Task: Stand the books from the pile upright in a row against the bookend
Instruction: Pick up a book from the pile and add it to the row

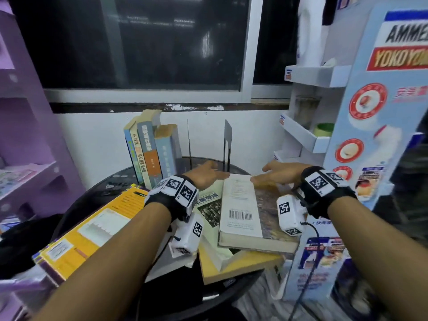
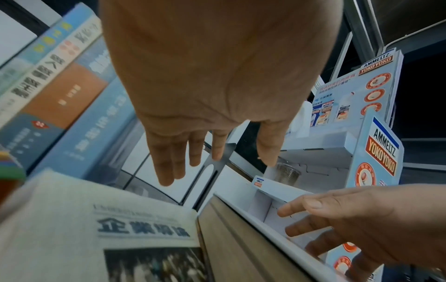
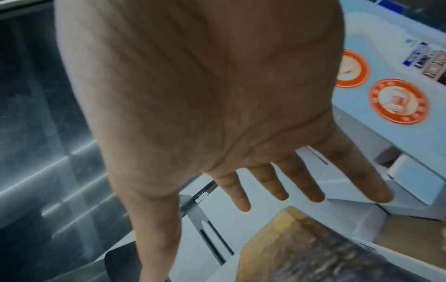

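Round table [image 1: 97, 195] held upright books [image 1: 148, 151] left of bookend [image 1: 227, 144]; both hands, left [image 1: 203, 176] and right [image 1: 278, 174], hovered empty, fingers spread, over top book [image 1: 240, 205].

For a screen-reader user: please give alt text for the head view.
Both open hands, left hand and right hand, reach over a thick book lying flat on the pile; behind, standing books lean beside a black bookend.

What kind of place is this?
Probably a small shop corner or stockroom: a pale blue cardboard product display stand, a purple shelving unit, and a small round black table under a dark window.
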`<state>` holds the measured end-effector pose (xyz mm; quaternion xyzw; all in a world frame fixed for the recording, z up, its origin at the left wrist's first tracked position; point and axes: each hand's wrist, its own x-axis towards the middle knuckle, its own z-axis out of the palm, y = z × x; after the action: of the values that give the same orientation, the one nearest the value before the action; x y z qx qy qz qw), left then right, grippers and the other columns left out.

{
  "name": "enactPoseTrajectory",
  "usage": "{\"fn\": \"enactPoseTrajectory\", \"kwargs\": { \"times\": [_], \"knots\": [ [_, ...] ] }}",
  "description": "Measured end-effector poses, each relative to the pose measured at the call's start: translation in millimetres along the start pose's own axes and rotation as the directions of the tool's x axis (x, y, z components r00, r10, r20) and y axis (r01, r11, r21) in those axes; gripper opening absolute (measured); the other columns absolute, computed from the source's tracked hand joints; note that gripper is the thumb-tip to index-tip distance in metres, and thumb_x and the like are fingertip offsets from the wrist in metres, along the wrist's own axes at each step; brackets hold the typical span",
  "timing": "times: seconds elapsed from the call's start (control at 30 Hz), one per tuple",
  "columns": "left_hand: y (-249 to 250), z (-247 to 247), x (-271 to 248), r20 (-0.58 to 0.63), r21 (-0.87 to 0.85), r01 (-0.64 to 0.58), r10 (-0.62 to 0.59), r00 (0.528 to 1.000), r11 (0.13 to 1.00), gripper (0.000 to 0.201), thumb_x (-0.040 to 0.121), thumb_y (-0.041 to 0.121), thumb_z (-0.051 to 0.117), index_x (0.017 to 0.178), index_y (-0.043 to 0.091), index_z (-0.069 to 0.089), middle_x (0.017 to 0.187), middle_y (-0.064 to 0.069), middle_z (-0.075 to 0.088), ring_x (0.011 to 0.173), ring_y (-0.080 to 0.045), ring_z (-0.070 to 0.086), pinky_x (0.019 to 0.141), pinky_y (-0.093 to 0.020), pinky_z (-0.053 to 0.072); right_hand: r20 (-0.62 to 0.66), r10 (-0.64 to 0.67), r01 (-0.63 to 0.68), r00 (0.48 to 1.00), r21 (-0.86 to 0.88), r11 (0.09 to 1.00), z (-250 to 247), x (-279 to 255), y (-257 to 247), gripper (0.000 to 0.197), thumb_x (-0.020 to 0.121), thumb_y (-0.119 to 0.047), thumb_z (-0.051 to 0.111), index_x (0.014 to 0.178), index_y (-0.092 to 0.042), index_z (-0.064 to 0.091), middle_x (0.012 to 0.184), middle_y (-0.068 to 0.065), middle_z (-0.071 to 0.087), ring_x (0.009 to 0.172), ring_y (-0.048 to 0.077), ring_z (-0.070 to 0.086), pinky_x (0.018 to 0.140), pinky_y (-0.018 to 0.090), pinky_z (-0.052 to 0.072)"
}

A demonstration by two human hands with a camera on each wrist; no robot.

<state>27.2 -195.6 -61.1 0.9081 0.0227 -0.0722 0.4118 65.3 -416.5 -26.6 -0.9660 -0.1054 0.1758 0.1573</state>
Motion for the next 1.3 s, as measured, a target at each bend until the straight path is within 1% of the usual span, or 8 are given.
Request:
{"fn": "enactPoseTrajectory", "kwargs": {
  "times": [0.1, 0.2, 0.3, 0.4, 0.57, 0.73, 0.9, 1.3],
  "knots": [
    [7, 16, 3, 0.125, 0.088, 0.031, -0.042, 0.991, 0.996, 0.059, 0.095, 0.046, 0.049, 0.139, 0.007, 0.04, 0.141, -0.012, 0.048, 0.126, -0.034, 0.047, 0.095, -0.04, 0.043, 0.009, 0.039, -0.039, 0.999, 0.012, 0.999, 0, -2, 15, 0.082, 0.085, -0.066, 0.051, 0.145, -0.013, 0.035, 0.147, 0.005, 0.04, 0.118, 0.022, 0.047, 0.102, 0.034, 0.036],
    [12, 26, 3, 0.186, 0.104, -0.006, -0.013, 0.982, 0.995, 0.048, 0.095, 0.043, 0.051, 0.13, 0.011, 0.051, 0.132, -0.003, 0.056, 0.109, -0.023, 0.057, 0.074, -0.022, 0.046, 0.05, 0.066, -0.068, 0.997, 0.032, 0.997, 2, 1, 25, 0.07, 0.082, -0.065, 0.056, 0.125, -0.01, 0.051, 0.123, 0.008, 0.057, 0.103, 0.024, 0.056, 0.086, 0.033, 0.044],
    [17, 28, 0, 0.224, 0.102, -0.037, 0.013, 0.975, 0.994, 0.018, 0.097, 0.028, 0.051, 0.113, 0.021, 0.056, 0.119, 0.005, 0.06, 0.087, -0.008, 0.057, 0.058, -0.009, 0.043, 0.101, 0.054, -0.059, 0.993, 0.055, 0.997, 7, 6, 35, 0.097, 0.053, -0.083, 0.066, 0.111, -0.005, 0.063, 0.107, 0.008, 0.071, 0.096, 0.028, 0.068, 0.091, 0.037, 0.051],
    [18, 27, -3, 0.246, 0.163, -0.015, -0.026, 0.969, 0.987, 0.017, 0.094, 0.032, 0.056, 0.108, 0.024, 0.061, 0.123, -0.001, 0.064, 0.101, -0.017, 0.059, 0.078, -0.023, 0.041, 0.176, 0.016, -0.033, 0.984, 0.09, 0.995, 13, 21, 44, 0.12, 0.023, -0.087, 0.071, 0.112, -0.008, 0.066, 0.1, 0.009, 0.075, 0.097, 0.032, 0.07, 0.097, 0.048, 0.05],
    [17, 26, -7, 0.251, 0.146, 0.009, -0.046, 0.967, 0.989, 0.022, 0.093, 0.029, 0.059, 0.113, 0.021, 0.061, 0.119, 0.001, 0.065, 0.108, -0.02, 0.06, 0.085, -0.026, 0.046, 0.159, -0.025, 0.017, 0.987, 0.056, 0.998, 11, 4, 29, 0.072, 0.065, -0.062, 0.076, 0.108, -0.005, 0.069, 0.104, 0.012, 0.073, 0.099, 0.034, 0.068, 0.095, 0.044, 0.05],
    [14, 21, -13, 0.201, 0.086, 0.016, -0.033, 0.979, 0.996, 0.032, 0.088, 0.027, 0.066, 0.119, 0.022, 0.057, 0.13, 0.0, 0.059, 0.117, -0.023, 0.057, 0.103, -0.043, 0.045, 0.11, -0.063, 0.054, 0.992, 0.076, 0.996, 9, 18, 30, 0.117, 0.014, -0.082, 0.075, 0.101, -0.004, 0.073, 0.097, 0.012, 0.075, 0.098, 0.035, 0.069, 0.095, 0.049, 0.051],
    [9, 17, -14, 0.099, -0.106, 0.02, -0.009, 0.995, 0.994, 0.054, 0.081, 0.02, 0.075, 0.127, 0.013, 0.05, 0.123, 0.001, 0.063, 0.111, -0.02, 0.06, 0.099, -0.045, 0.047, 0.027, -0.044, 0.04, 0.999, 0.15, 0.988, 6, 4, 17, 0.061, 0.068, -0.045, 0.083, 0.1, 0.005, 0.071, 0.096, 0.018, 0.074, 0.097, 0.039, 0.067, 0.09, 0.048, 0.052],
    [8, -6, -19, -0.287, -0.348, -0.147, 0.044, 0.957, 0.926, 0.082, 0.069, -0.005, 0.079, 0.136, 0.012, 0.036, 0.136, -0.001, 0.049, 0.119, -0.021, 0.052, 0.099, -0.043, 0.047, -0.3, -0.029, 0.138, 0.953, 0.351, 0.926, -4, -4, -23, 0.057, 0.061, -0.027, 0.09, 0.108, -0.01, 0.062, 0.101, 0.01, 0.069, 0.09, 0.029, 0.067, 0.074, 0.043, 0.059]
  ]
}}
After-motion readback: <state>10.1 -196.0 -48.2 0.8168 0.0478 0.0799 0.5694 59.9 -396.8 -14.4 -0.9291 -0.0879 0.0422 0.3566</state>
